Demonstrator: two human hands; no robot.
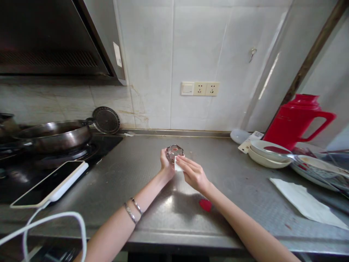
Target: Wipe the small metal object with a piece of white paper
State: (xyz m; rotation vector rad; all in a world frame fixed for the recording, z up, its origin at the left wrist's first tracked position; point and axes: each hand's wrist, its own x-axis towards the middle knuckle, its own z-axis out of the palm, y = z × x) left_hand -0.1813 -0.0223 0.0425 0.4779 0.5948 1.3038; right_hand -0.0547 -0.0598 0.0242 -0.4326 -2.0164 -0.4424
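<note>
small glass dish [174,152] between both hands, white tissue [178,167]

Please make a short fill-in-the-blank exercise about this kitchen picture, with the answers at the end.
1. The left hand holds a small glass ____ above the counter.
2. The right hand presses a ____ tissue against the glass.
3. The jug at the far right is ____ in colour.
4. The phone lies beside the ____ on the stove.

Missing words: bowl; white; red; pan
</note>
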